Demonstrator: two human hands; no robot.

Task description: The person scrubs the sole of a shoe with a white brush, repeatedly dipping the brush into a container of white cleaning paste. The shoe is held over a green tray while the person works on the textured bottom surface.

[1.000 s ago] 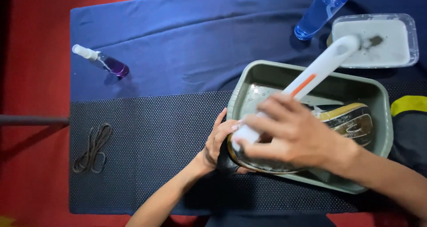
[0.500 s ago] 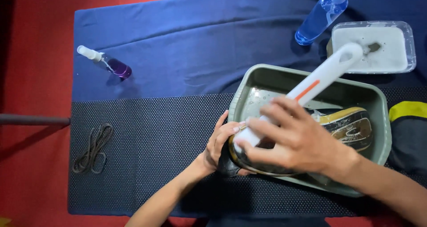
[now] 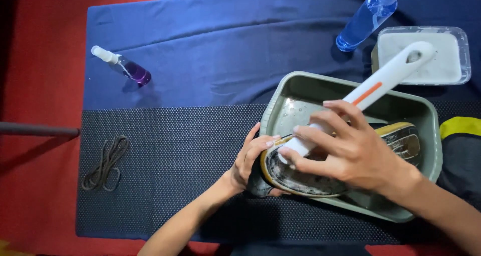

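Observation:
A shoe (image 3: 305,178) lies sole up across the near rim of a grey-green plastic tub (image 3: 300,85). My left hand (image 3: 250,160) grips the shoe's toe end at the tub's left edge. My right hand (image 3: 350,150) is closed around a long white brush (image 3: 386,80) with an orange stripe on its handle. The brush head presses on the shoe's dark sole under my fingers, and its handle points up and to the right. The sole's heel end (image 3: 403,140) shows past my right hand.
A small bottle of purple liquid (image 3: 123,65) lies on the blue cloth (image 3: 210,50) at the left. A blue spray bottle (image 3: 366,18) and a clear tray of white powder (image 3: 441,60) stand at the back right. Dark shoelaces (image 3: 105,163) lie on the black dotted mat (image 3: 190,160).
The brush handle has swung slightly, and my right hand has shifted a little along the sole. My left hand keeps its hold on the toe.

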